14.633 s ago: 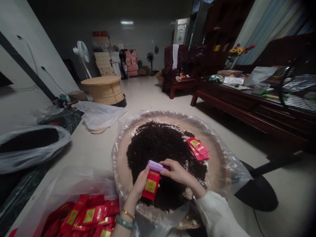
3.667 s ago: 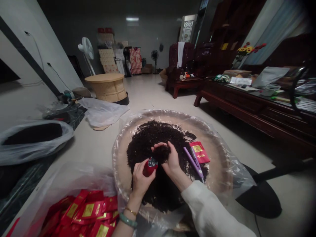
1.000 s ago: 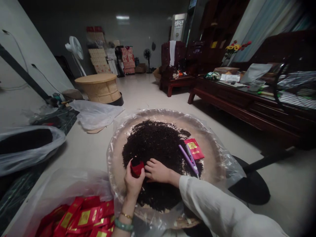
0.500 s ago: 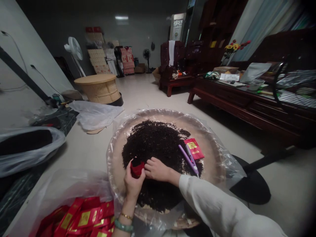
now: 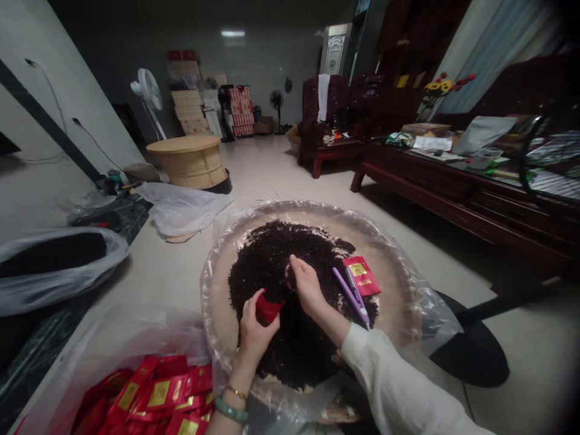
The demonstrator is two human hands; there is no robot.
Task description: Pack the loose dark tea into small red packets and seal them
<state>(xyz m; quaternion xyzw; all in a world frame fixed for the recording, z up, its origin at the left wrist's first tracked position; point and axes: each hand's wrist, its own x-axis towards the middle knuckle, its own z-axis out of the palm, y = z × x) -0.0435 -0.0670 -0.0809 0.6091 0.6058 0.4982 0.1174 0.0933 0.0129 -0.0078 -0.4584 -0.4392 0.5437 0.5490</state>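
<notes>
My left hand (image 5: pixel 257 326) is wrapped round a small red packet (image 5: pixel 268 309), held tilted over a heap of dark dried tea leaves (image 5: pixel 272 254). To its right, my right hand (image 5: pixel 309 285) is curled with the thumb on top, low over the heap. Dark leaves show at its fingertips; how much it holds is hidden. The heap lies on a round, plastic-lined tray (image 5: pixel 399 284). On the tray's right side rest a purple hand sealer (image 5: pixel 351 296), shaped like a hair straightener, and a flat red packet (image 5: pixel 362 275) with a gold label.
At lower left, a clear plastic bag (image 5: pixel 149 326) holds several red packets (image 5: pixel 165 393). Another bag (image 5: pixel 113 266) with dark contents stands at the left. A black round base (image 5: pixel 475 356) is right of the tray. Behind are a woven drum-shaped stand (image 5: pixel 190 163) and a dark wooden table (image 5: pixel 444 187).
My right hand has moved away from the red packet, up and right over the leaves, and turned thumb up. My left hand has shifted slightly right with the packet, now tilted toward the right.
</notes>
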